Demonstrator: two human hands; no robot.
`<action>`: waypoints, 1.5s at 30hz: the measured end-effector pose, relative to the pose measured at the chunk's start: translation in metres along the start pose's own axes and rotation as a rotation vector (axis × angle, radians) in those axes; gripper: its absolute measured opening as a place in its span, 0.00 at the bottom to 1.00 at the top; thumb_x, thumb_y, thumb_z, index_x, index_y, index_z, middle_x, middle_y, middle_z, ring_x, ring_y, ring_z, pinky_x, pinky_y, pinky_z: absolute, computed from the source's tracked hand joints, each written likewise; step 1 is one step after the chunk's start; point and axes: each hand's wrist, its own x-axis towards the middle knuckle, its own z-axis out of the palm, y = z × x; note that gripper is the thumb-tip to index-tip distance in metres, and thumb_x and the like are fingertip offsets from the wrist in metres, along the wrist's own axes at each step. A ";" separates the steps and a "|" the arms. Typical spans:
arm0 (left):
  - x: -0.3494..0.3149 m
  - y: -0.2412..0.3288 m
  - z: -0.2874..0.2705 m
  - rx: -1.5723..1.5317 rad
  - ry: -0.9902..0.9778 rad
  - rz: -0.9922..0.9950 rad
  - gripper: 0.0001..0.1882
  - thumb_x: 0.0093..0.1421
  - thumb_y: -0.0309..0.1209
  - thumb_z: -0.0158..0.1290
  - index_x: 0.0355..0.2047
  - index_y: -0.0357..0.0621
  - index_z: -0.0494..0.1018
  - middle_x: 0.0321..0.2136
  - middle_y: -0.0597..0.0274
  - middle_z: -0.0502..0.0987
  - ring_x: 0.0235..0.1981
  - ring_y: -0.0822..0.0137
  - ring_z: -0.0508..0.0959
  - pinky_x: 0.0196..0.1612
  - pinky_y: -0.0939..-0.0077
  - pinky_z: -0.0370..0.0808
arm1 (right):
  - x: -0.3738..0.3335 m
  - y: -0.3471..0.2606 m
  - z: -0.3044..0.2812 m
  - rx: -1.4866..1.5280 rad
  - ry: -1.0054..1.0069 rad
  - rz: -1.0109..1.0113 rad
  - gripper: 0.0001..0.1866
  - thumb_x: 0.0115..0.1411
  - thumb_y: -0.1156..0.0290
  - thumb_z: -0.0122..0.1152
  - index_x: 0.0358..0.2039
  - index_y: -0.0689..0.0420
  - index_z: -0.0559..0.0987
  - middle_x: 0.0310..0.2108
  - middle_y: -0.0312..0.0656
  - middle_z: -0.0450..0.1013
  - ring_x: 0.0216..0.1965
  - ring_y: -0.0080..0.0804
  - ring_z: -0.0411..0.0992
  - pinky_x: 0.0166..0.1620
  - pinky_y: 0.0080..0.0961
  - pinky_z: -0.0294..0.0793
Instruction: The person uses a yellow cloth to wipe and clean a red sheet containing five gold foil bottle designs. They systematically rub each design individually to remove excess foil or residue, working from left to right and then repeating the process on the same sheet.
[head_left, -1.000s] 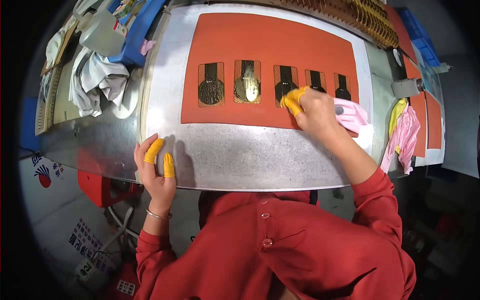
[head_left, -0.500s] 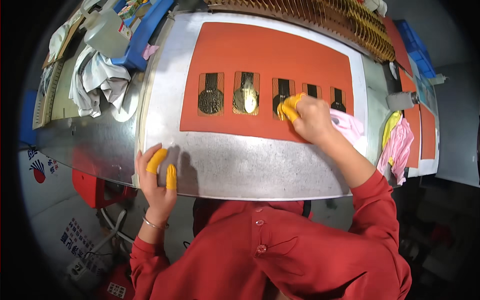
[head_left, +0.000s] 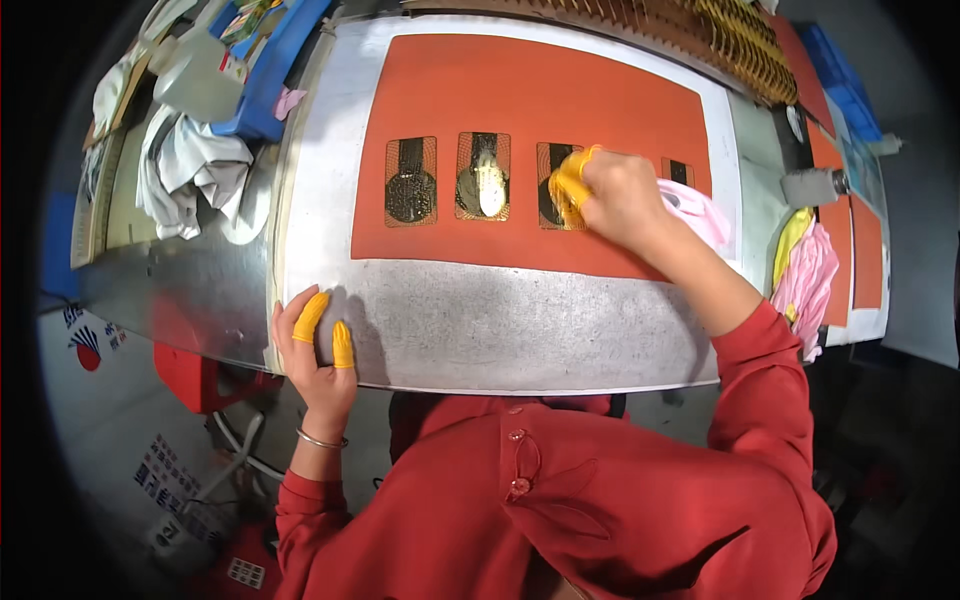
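Observation:
Small rectangular plates with gold lines and a dark round-ended shape lie in a row on an orange sheet [head_left: 500, 80]. The leftmost plate [head_left: 410, 183] and the shiny second plate [head_left: 483, 177] are in full view. My right hand [head_left: 622, 200], with yellow finger cots, is closed, its fingertips down on the third plate [head_left: 548, 190]. Whatever is pinched there is hidden. The hand covers another plate, and the rightmost plate [head_left: 678, 172] shows partly. My left hand [head_left: 318, 345], also with yellow finger cots, holds nothing at the table's front left, fingers apart.
A pale pink cloth [head_left: 700, 212] lies by my right wrist. Toward the right are a pink cloth [head_left: 812, 270] and a grey bottle [head_left: 812, 186]. A rack of gold-edged plates [head_left: 740, 50] stands behind. White cloths [head_left: 185, 170] and a blue bin [head_left: 265, 100] sit left.
My right hand stays at the third plate but has turned slightly, now covering the fourth plate. The whole view has shifted a little. My left hand keeps its place at the table edge.

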 end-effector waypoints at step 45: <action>0.002 0.001 0.001 -0.036 -0.023 0.049 0.16 0.51 0.25 0.52 0.42 0.36 0.69 0.44 0.50 0.72 0.46 0.51 0.71 0.59 0.49 0.53 | 0.031 0.020 -0.005 -0.017 -0.015 0.120 0.07 0.52 0.68 0.58 0.27 0.58 0.79 0.23 0.46 0.73 0.24 0.45 0.72 0.28 0.37 0.71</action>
